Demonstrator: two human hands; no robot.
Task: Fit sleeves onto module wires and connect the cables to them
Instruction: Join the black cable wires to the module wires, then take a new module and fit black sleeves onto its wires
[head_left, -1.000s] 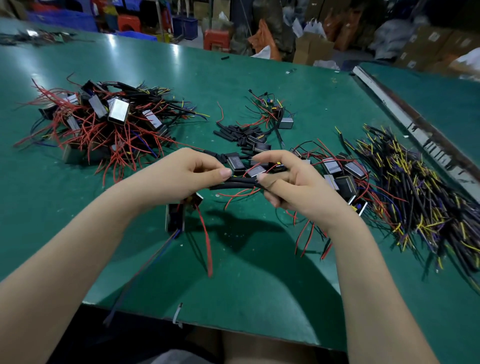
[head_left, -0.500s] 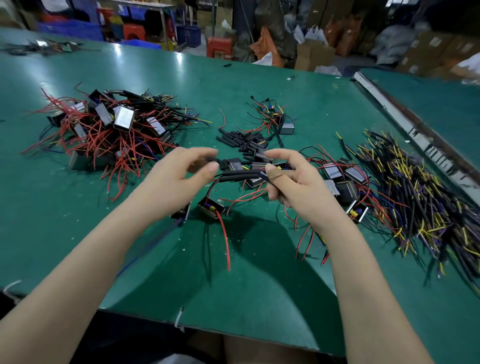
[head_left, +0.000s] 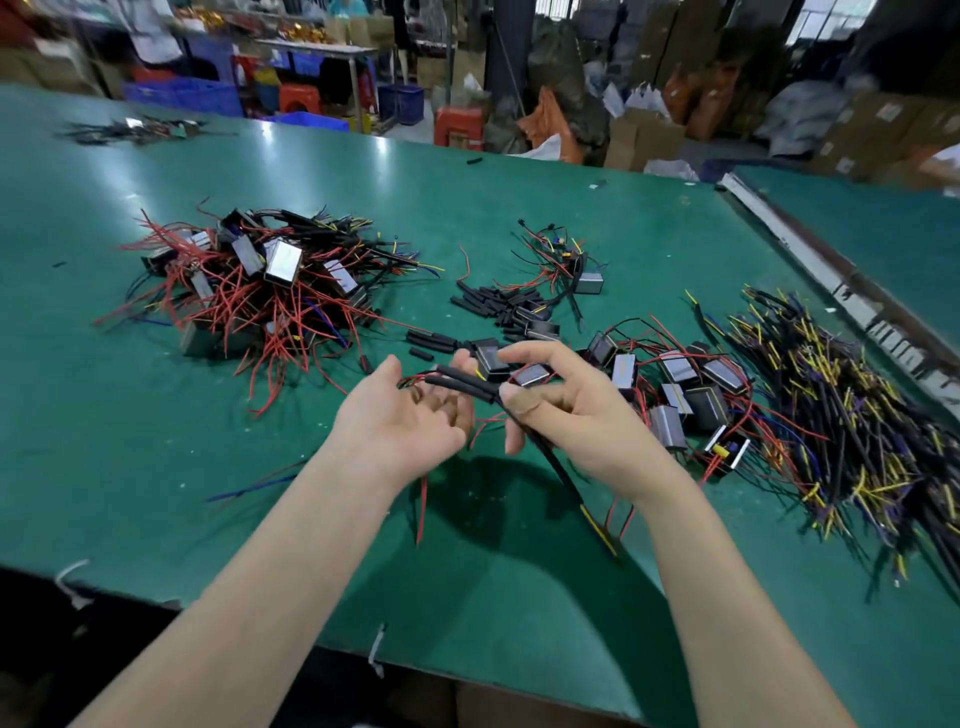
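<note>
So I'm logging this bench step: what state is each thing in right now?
Left hand: open, palm up, under the sleeves.
Right hand: pinching the black cable.
Black cable: held, hanging down.
Two black sleeves: on the cable's ends, lifted.
Loose sleeves: lying on the table.

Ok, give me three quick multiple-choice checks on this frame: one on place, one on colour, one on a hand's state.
1. Where is the cable pile?
A. table's right side
B. far left corner
C. on the floor

2. What colour are the loose sleeves?
A. white
B. black
C. orange

3. What is the right hand doing?
A. lying flat on the table
B. pinching the sleeved cable
C. lifting a box

Answers: 1 A, the black and yellow cables lie right of the modules. 2 B, the short tubes mid-table are black. 3 B, thumb and fingers close on it; the left hand is open.
</note>
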